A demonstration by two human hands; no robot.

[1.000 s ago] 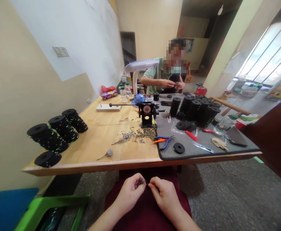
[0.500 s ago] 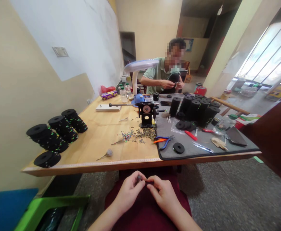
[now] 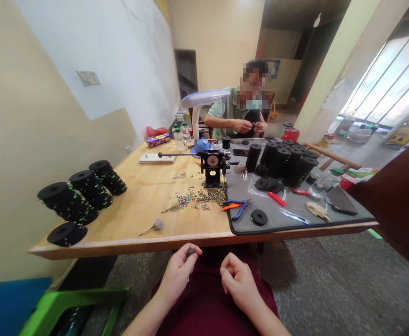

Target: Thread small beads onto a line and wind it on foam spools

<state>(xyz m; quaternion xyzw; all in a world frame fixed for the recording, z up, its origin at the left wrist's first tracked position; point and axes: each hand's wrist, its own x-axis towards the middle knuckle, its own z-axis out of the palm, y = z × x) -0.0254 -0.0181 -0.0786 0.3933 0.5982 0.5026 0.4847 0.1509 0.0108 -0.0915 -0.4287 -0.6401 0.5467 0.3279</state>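
Just in front of the table's near edge, over my dark red clothing (image 3: pixel 215 303), I hold both hands apart. My left hand (image 3: pixel 179 270) is closed around a small dark grey thing (image 3: pixel 190 252), too small to name, which peeks out between thumb and fingers. To its right, my right hand (image 3: pixel 237 280) is curled with thumb against fingers; whatever it may pinch is hidden. Closest on the tabletop lie a grey tuft on a thin stem (image 3: pixel 158 225), a pile of coloured beads (image 3: pixel 183 199), small brassy pieces (image 3: pixel 215 195) and blue-and-orange pliers (image 3: pixel 238 208).
A black hand-cranked device (image 3: pixel 212 168) stands mid-table before a lamp (image 3: pixel 204 97). Black foam spools (image 3: pixel 66 233) stack at left, more spools (image 3: pixel 283 158) at right on a grey mat (image 3: pixel 239 226). Across the table a person (image 3: pixel 225 114) works with both hands. A green stool (image 3: pixel 50 308) stands lower left.
My hands, which met at the fingertips, have drawn apart. The left has shifted left and slightly up, the right slightly right. The grey thing stays in the left.
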